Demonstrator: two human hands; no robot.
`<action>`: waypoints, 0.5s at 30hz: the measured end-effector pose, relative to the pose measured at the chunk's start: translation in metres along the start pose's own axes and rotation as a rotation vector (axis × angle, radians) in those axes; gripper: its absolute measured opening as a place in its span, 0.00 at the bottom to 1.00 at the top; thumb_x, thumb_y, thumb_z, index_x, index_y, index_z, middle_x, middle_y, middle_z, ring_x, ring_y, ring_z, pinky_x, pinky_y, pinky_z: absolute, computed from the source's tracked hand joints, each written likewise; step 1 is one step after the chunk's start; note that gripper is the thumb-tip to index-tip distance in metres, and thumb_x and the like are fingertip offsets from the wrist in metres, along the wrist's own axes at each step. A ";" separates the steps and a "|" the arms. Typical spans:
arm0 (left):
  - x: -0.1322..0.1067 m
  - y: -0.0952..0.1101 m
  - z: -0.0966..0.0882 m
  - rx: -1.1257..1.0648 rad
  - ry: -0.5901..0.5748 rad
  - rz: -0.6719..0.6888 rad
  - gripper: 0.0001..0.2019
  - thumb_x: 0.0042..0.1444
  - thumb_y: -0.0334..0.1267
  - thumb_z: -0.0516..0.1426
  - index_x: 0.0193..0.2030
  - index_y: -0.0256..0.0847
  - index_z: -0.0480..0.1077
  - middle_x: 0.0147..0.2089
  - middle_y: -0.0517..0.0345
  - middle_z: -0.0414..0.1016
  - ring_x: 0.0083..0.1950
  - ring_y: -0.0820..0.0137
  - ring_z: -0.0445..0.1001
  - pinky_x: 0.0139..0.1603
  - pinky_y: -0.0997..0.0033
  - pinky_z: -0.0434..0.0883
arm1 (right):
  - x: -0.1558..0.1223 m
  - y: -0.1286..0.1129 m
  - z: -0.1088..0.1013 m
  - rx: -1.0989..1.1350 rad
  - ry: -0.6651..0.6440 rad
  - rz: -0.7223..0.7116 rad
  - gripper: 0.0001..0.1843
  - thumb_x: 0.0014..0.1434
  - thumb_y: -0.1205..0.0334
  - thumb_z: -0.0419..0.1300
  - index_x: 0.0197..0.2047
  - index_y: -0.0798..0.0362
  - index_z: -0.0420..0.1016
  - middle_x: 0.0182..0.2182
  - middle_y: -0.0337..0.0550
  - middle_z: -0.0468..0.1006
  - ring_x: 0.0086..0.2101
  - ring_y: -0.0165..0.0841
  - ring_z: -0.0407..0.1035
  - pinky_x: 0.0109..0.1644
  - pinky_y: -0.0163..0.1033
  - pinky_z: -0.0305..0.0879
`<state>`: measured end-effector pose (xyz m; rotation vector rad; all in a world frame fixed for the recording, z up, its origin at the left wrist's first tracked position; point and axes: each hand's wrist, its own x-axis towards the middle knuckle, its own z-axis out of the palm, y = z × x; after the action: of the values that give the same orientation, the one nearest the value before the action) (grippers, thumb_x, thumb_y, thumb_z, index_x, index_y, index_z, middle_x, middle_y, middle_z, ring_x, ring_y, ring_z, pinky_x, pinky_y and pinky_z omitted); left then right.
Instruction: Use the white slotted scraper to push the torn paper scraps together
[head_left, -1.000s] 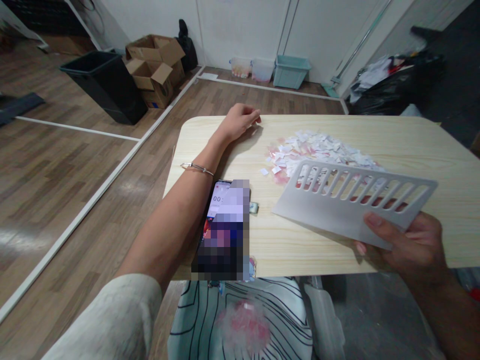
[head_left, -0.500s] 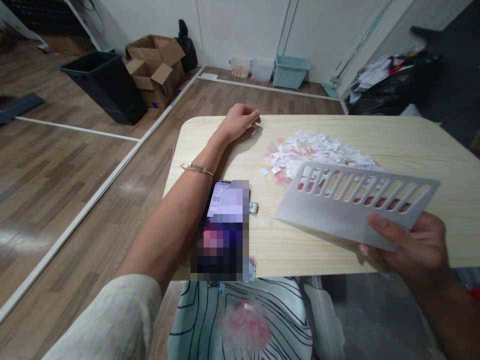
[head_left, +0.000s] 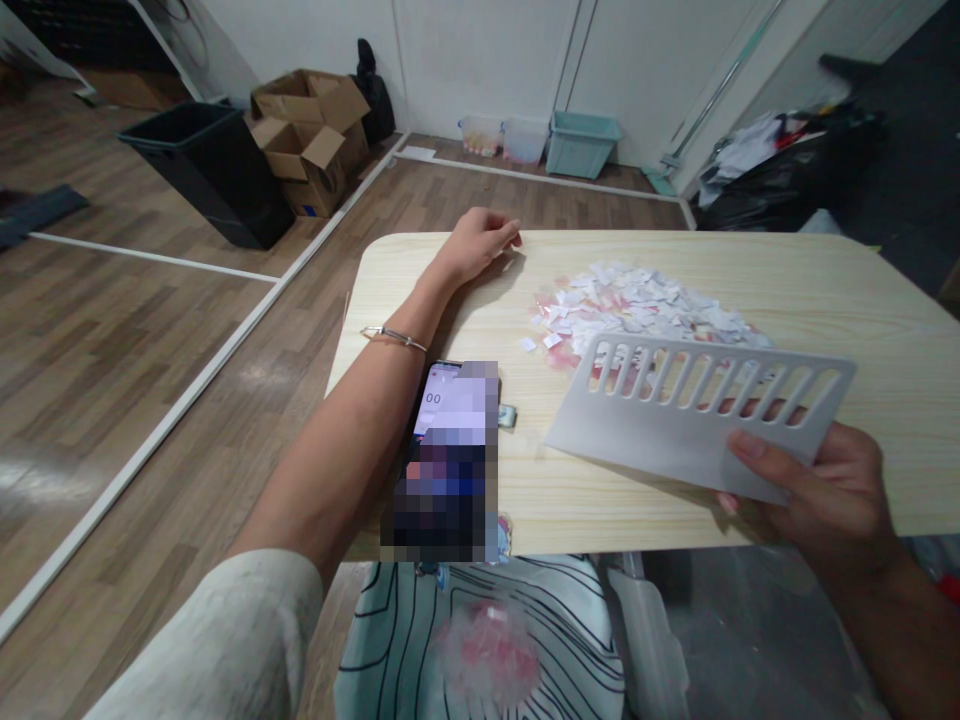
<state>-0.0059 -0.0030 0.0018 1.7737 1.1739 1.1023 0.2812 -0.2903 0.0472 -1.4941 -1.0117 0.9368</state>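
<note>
My left hand [head_left: 484, 243] rests at the table's far edge with its fingers loosely curled together and nothing visible in them. My right hand [head_left: 832, 490] grips a white slotted plastic panel [head_left: 645, 430] by its lower right part, thumb on the near face and fingers behind. The panel is tilted above the table, with a row of long slots along its upper side. Just beyond it lies a heap of small white paper pieces [head_left: 652, 300] mixed with pinkish bits, its near part hidden by the panel.
Beside my left forearm lies a phone [head_left: 442, 400], partly blurred out, on the pale wooden table [head_left: 900, 320]. A pink clump in clear plastic [head_left: 495, 650] sits on my lap. A black bin [head_left: 217, 180], cardboard boxes [head_left: 315, 140] and a teal tub [head_left: 581, 145] stand on the floor beyond.
My right hand has shifted slightly left with the panel, whose upper edge has tipped a little lower. My left hand has stayed in place.
</note>
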 end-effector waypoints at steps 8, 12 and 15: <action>-0.001 0.003 0.000 0.007 -0.002 -0.010 0.12 0.67 0.39 0.61 0.30 0.39 0.74 0.23 0.61 0.65 0.28 0.73 0.65 0.34 0.70 0.66 | -0.005 -0.008 0.005 -0.009 0.008 0.051 0.21 0.32 0.51 0.88 0.25 0.50 0.86 0.18 0.39 0.82 0.12 0.31 0.70 0.13 0.30 0.69; -0.001 0.003 0.000 0.010 -0.003 -0.001 0.13 0.68 0.39 0.61 0.30 0.40 0.74 0.22 0.62 0.63 0.28 0.73 0.64 0.34 0.71 0.65 | -0.005 -0.007 0.003 -0.017 0.006 0.043 0.19 0.33 0.53 0.87 0.24 0.50 0.86 0.18 0.39 0.82 0.12 0.33 0.70 0.12 0.33 0.69; -0.001 0.002 0.000 0.005 -0.009 -0.001 0.13 0.68 0.38 0.60 0.30 0.40 0.74 0.23 0.62 0.63 0.28 0.73 0.63 0.34 0.70 0.65 | -0.005 -0.007 0.002 -0.016 0.003 0.062 0.17 0.34 0.55 0.86 0.25 0.49 0.86 0.17 0.38 0.82 0.12 0.32 0.69 0.12 0.33 0.68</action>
<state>-0.0050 -0.0043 0.0035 1.7801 1.1729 1.0913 0.2770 -0.2938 0.0536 -1.5470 -0.9772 0.9725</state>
